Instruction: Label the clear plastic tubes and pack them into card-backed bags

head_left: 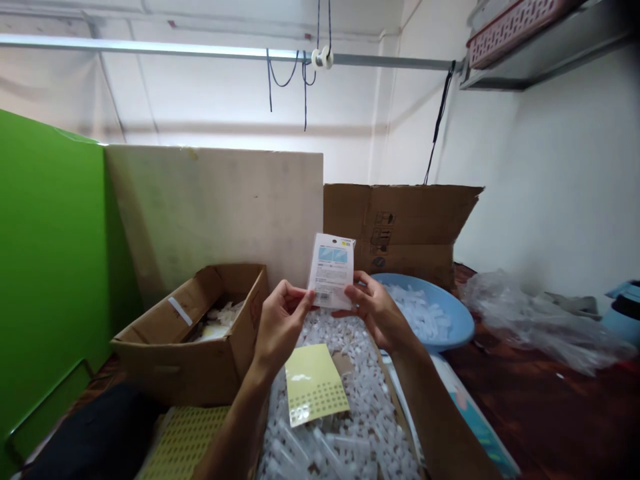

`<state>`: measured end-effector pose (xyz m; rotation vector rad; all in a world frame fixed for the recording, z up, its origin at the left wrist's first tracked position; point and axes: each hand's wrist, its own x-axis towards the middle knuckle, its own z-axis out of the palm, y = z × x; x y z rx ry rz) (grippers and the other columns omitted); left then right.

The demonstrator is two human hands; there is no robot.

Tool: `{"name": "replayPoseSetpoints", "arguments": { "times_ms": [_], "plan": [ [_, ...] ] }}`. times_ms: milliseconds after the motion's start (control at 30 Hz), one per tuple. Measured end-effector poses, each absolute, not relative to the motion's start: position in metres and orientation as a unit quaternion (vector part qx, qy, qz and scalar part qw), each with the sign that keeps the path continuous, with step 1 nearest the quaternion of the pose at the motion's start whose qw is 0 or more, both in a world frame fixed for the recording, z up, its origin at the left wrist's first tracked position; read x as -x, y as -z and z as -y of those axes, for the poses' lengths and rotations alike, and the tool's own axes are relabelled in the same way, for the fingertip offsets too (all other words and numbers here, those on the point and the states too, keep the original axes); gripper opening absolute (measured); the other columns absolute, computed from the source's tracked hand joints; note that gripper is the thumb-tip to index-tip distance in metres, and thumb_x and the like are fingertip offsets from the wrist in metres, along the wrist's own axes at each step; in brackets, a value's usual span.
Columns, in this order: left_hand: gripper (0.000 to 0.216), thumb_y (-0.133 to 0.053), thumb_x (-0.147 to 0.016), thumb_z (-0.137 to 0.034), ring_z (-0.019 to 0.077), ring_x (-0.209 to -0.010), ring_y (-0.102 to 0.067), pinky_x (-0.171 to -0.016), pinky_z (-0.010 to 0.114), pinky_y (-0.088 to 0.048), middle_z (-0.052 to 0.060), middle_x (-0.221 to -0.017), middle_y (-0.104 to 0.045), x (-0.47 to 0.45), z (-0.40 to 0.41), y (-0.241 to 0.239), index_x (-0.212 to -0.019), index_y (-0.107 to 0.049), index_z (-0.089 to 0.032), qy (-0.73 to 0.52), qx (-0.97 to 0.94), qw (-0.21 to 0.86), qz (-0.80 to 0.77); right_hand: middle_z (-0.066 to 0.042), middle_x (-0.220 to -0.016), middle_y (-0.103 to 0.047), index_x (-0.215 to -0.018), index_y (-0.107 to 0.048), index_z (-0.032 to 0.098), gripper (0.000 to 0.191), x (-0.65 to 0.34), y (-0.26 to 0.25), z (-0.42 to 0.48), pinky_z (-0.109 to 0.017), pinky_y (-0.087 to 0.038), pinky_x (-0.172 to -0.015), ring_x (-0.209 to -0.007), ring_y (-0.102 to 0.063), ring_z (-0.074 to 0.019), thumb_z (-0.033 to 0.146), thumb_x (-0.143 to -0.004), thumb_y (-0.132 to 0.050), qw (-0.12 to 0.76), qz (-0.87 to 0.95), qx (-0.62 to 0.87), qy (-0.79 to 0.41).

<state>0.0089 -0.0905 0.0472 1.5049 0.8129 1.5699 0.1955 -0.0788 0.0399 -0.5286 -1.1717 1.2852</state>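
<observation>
A flat white packet [332, 268] with blue pictures, printed text and a hang hole is held upright in front of me. My left hand [284, 321] pinches its lower left corner between thumb and fingers. At the lower right edge, my right hand [376, 308] grips the same packet, thumb in front. Below both hands lies a yellow sticker sheet [315, 380] with rows of small round stickers on its lower part. It rests on a heap of small white and clear plastic pieces [370, 393], with several clear tubes [325, 450] near the front.
An open cardboard box [185, 370] stands at left, above more yellow sheets [185, 437] and a dark cloth [95, 433]. At right are a blue basin [457, 330] of white pieces and a clear plastic bag [540, 320]. Behind rises a cardboard flap [415, 220].
</observation>
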Motion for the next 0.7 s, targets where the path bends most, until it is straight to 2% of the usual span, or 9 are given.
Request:
{"name": "replayPoseSetpoints", "arguments": {
  "times_ms": [100, 300, 500, 600, 700],
  "plan": [
    [0.033, -0.082, -0.081, -0.04, 0.0167, -0.077, -0.073, -0.071, 0.025, -0.059, 0.003, -0.079, -0.073, -0.003, 0.09, -0.049, -0.079, -0.059, -0.016, -0.607, -0.603, 0.401, -0.327, -0.009, -0.106, -0.078, -0.109, -0.065, 0.02, 0.046, -0.194, -0.041, 0.082, -0.031, -0.063, -0.062, -0.085, -0.076, -0.025, 0.033, -0.072, -0.09, 0.619, 0.53, 0.256, -0.521],
    [0.033, -0.082, -0.081, -0.038, 0.0158, -0.076, -0.073, -0.074, 0.027, -0.061, 0.0, -0.08, -0.071, -0.007, 0.09, -0.049, -0.083, -0.056, -0.017, -0.616, -0.554, 0.476, -0.295, -0.007, -0.105, -0.079, -0.108, -0.065, 0.021, 0.035, -0.197, -0.042, 0.083, -0.029, -0.062, -0.06, -0.085, -0.075, -0.0238, 0.032, -0.081, -0.082, 0.615, 0.535, 0.22, -0.535],
    [0.035, -0.07, -0.091, -0.046, 0.0208, -0.09, -0.074, -0.079, 0.032, -0.061, 0.006, -0.098, -0.075, -0.014, 0.088, -0.045, -0.108, -0.055, -0.02, -0.636, -0.56, 0.44, -0.299, -0.007, -0.104, -0.079, -0.106, -0.065, 0.021, 0.037, -0.194, -0.039, 0.081, -0.031, -0.062, -0.06, -0.086, -0.076, -0.0259, 0.031, -0.076, -0.085, 0.645, 0.524, 0.261, -0.491],
    [0.052, -0.081, -0.081, -0.044, 0.0239, -0.097, -0.074, -0.083, 0.034, -0.059, 0.009, -0.104, -0.076, -0.014, 0.088, -0.045, -0.118, -0.053, -0.019, -0.625, -0.578, 0.411, -0.328, -0.007, -0.104, -0.08, -0.107, -0.064, 0.022, 0.039, -0.191, -0.037, 0.081, -0.033, -0.063, -0.063, -0.087, -0.076, -0.0259, 0.031, -0.075, -0.086, 0.641, 0.544, 0.266, -0.472],
    [0.055, -0.089, -0.07, -0.042, 0.0241, -0.096, -0.073, -0.081, 0.031, -0.058, 0.01, -0.104, -0.076, -0.015, 0.089, -0.045, -0.11, -0.061, -0.017, -0.607, -0.601, 0.367, -0.368, -0.006, -0.102, -0.08, -0.105, -0.064, 0.023, 0.038, -0.189, -0.038, 0.084, -0.034, -0.064, -0.065, -0.089, -0.076, -0.0259, 0.03, -0.075, -0.086, 0.611, 0.577, 0.26, -0.476]
  ]
}}
